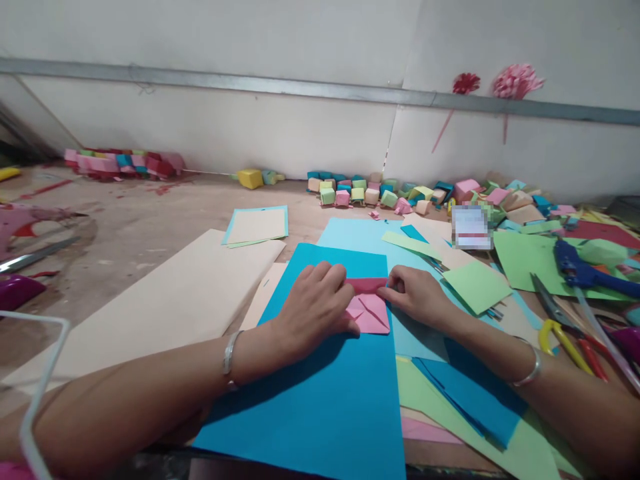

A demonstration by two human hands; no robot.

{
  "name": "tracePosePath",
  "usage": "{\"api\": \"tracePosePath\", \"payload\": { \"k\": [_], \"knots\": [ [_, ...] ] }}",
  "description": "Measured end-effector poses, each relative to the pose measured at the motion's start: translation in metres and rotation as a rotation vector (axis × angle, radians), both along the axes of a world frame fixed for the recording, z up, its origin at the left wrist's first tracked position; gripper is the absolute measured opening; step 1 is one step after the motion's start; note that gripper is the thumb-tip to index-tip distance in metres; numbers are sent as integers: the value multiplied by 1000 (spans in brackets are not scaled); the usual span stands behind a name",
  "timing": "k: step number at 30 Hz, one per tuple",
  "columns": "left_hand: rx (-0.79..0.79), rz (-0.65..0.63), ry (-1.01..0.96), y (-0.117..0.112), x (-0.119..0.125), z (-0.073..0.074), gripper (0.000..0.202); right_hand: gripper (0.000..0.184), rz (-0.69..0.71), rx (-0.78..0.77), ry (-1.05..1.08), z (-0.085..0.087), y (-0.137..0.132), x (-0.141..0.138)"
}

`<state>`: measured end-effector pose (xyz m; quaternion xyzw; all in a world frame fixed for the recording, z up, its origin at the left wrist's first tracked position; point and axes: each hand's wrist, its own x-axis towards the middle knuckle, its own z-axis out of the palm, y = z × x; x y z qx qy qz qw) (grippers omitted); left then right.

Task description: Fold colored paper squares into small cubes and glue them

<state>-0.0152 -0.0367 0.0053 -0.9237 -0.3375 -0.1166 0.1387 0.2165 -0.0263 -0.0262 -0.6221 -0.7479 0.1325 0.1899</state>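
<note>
A creased pink paper square [371,316] lies on a large blue sheet [330,400], its far edge folded over as a darker pink strip. My left hand [320,300] rests on the paper's left side, fingers curled and thumb pressed near its lower left. At the upper right corner, my right hand [413,293] pinches the folded strip between thumb and fingers. Part of the pink paper is hidden under my left hand.
Right side: scissors [550,307], a blue glue gun [595,270] and a green paper square [477,285]. Left: a large cream sheet [165,300] and a small paper stack [256,225]. Folded paper cubes [345,190] line the wall. Paper flowers [517,81] hang behind a metal rail.
</note>
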Motion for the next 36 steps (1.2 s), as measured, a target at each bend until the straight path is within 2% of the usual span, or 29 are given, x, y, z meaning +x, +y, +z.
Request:
{"api": "tracePosePath", "payload": {
  "k": [2,4,8,10,12,16,20,23,24,27,31,36],
  "knots": [
    [-61,4,47,4,1,-2,51,25,-72,29,67,-4,-1,-2],
    [-118,38,72,8,2,-5,55,26,-78,52,149,-6,-3,-4],
    [-226,90,87,12,2,-10,57,23,32,105,174,-4,-7,-4],
    [-257,96,62,12,1,-9,55,16,115,107,159,-2,-7,-1],
    [-293,78,48,12,-2,-6,59,10,166,111,138,1,-7,1],
    [-388,8,95,11,-6,2,70,19,225,94,103,9,-9,3],
    [-389,7,110,9,-7,5,50,26,452,-19,20,21,-13,5],
    [-376,-7,89,9,-8,4,35,47,525,-25,-33,23,-13,8],
    [-371,-11,80,10,-7,4,34,46,511,-15,-23,21,-13,8],
    [-363,18,53,13,-6,0,33,20,379,7,53,11,-10,3],
    [-365,112,-19,19,-2,-8,26,31,201,37,51,-1,-7,-8],
    [-423,184,-128,25,3,-17,30,19,98,42,-9,-5,-11,-17]
  ]
}}
